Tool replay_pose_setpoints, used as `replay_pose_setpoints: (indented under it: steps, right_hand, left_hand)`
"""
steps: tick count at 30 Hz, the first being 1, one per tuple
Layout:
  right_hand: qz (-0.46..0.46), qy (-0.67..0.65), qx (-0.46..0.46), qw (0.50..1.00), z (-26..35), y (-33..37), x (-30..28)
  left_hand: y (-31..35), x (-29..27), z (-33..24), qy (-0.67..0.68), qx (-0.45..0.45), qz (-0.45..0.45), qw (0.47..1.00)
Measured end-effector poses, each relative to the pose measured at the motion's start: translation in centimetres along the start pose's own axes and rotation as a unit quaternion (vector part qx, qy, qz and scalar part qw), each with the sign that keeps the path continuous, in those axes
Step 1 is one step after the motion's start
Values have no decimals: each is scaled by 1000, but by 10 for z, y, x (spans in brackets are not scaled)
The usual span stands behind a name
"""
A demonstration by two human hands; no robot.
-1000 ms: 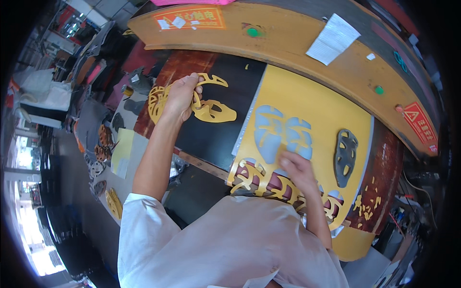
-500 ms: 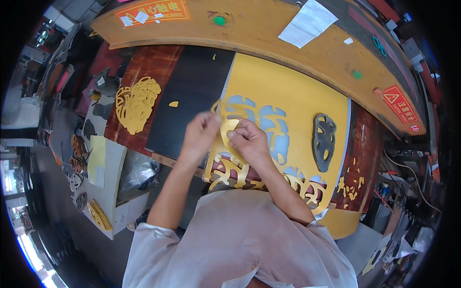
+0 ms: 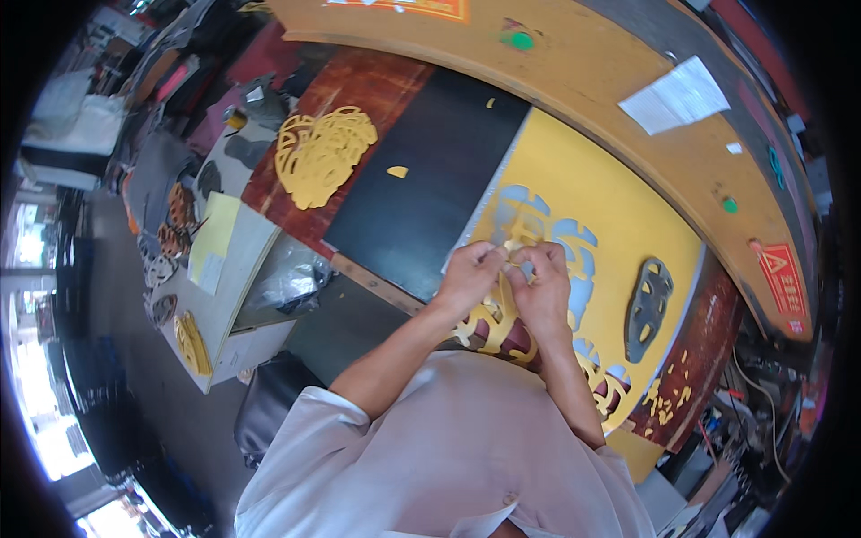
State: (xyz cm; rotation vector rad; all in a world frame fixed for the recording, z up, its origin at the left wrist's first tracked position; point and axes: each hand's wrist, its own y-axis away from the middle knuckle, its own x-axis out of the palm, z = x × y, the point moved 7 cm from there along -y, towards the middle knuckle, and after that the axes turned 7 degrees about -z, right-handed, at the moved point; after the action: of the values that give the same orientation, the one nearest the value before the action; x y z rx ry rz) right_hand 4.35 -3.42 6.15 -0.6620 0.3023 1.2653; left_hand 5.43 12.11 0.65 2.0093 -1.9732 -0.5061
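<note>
My hands meet low over the bench (image 3: 378,81), the left hand (image 3: 471,278) and the right hand (image 3: 543,285) each with thumb and fingers pinched on a thin yellow piece (image 3: 510,250), its outline too blurred to tell. The fingertip grip, I judge, suits something so slight and bendy; two hands probably steady it better than one. The piece is above the near left part of a yellow sheet (image 3: 601,179), whose cut-out gaps show pale blue beneath. A dark, holed oval form (image 3: 648,309) lies on the sheet at right, apart from my fingers and perhaps there to be within easy reach. Across a black panel (image 3: 421,188), which carries a lone yellow scrap (image 3: 397,171), yellow openwork shapes (image 3: 325,157) lie heaped at left; small offcuts (image 3: 668,394) scatter at the right end, the two kinds apparently sorted to opposite sides.
</note>
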Motion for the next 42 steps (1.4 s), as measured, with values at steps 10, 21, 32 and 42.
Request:
replay_pose_setpoints:
  steps: [10, 21, 32, 42]
  right_hand:
    - [133, -147, 84, 977, -2, 36, 7]
    - [155, -217, 318, 910, -58, 104, -45]
    - [239, -92, 465, 847, -125, 250, -161]
    - [-78, 255, 132, 955, -157, 97, -258]
  left_hand:
    - [-50, -41, -36, -65, 203, -253, 944]
    - [-118, -230, -175, -214, 375, -227, 873]
    - [-108, -322, 4, -472, 257, -334, 774]
    - [3, -15, 21, -283, 432, -7, 856]
